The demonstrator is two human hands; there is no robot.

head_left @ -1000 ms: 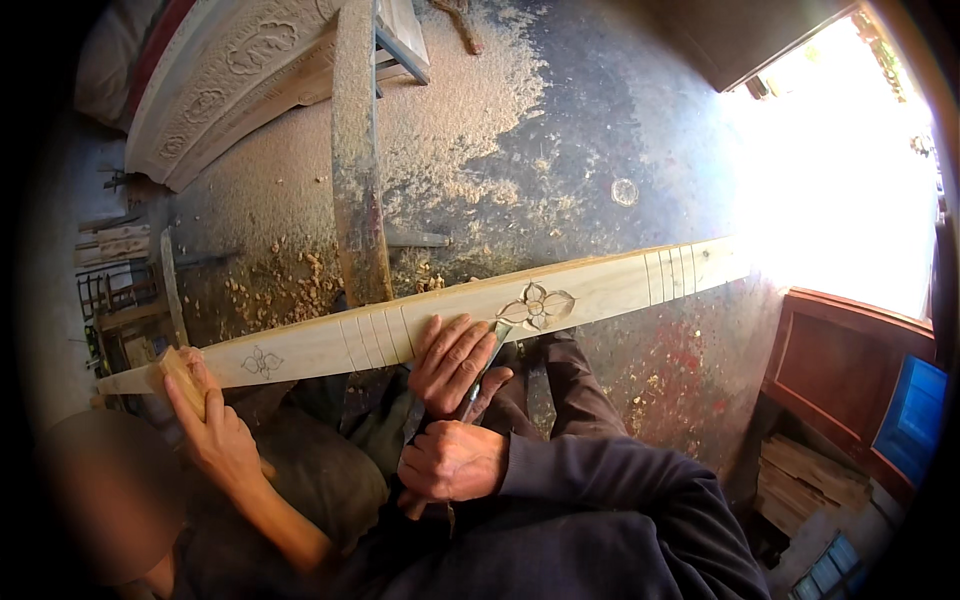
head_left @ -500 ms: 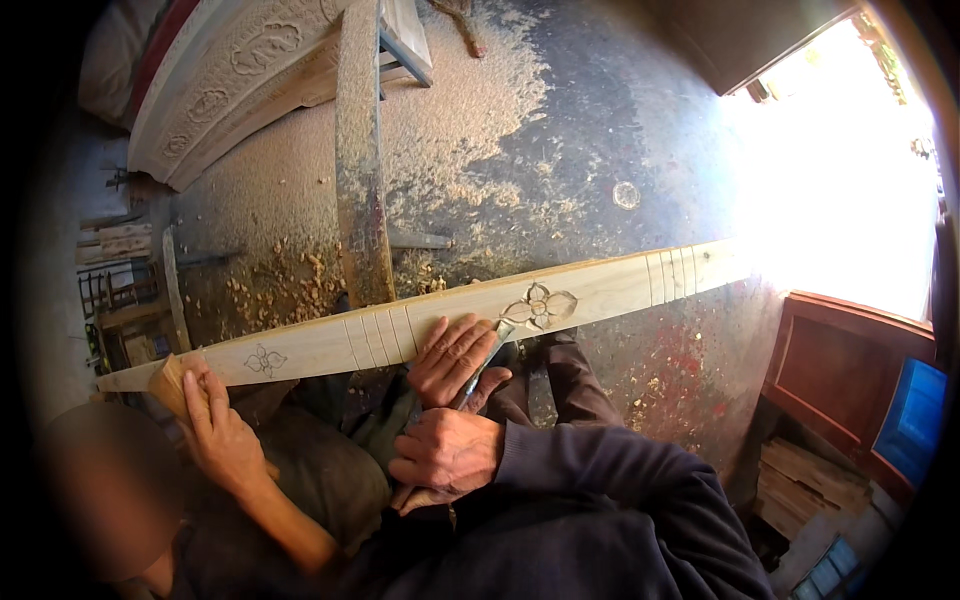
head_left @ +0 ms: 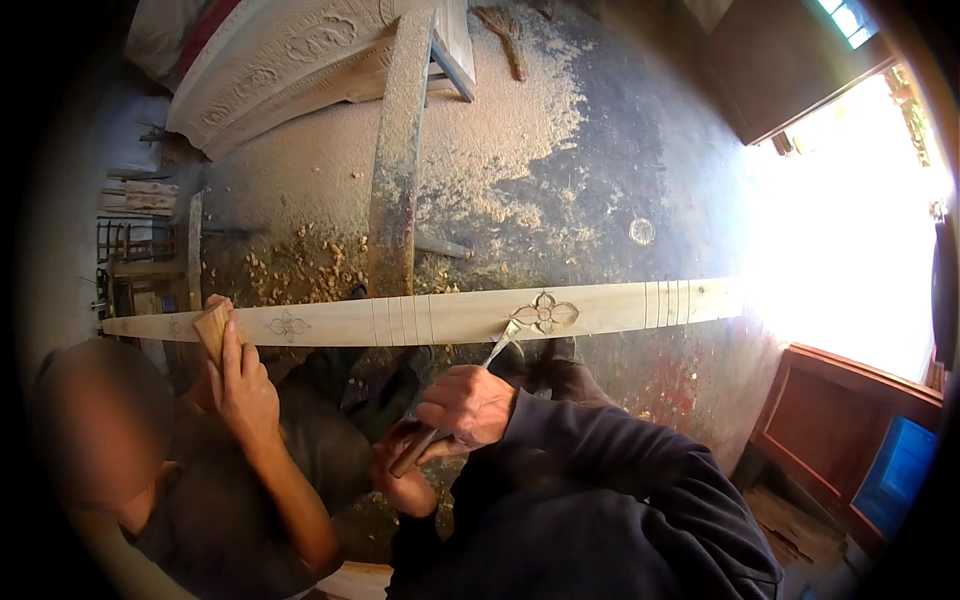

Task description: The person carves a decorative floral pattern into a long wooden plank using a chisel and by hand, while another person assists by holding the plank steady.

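My right hand [head_left: 468, 405] is closed around a wood-carving chisel [head_left: 502, 345]. The metal blade reaches up to the lower left edge of a carved flower [head_left: 544, 313] on a long pale wooden board [head_left: 460, 312]. Behind that fist, the chisel's wooden handle slants down to the left. My left hand [head_left: 408, 490] is at the handle's rear end, off the board; its fingers are blurred and partly hidden by the handle and my right hand. Grooved lines cross the board on both sides of the flower.
At the left, a co-worker's hand [head_left: 248, 390] holds a wooden block [head_left: 213, 330] by the board, near a drawn flower [head_left: 288, 323]. Beyond stand a dusty plank [head_left: 402, 150] and a carved panel [head_left: 310, 45]. Sawdust and chips cover the floor. A reddish-brown wooden panel [head_left: 820, 420] stands right.
My left hand has left the board and come back to the chisel handle's end. The co-worker's block has lifted and tilted upright. My view has shifted, so the board looks more level.
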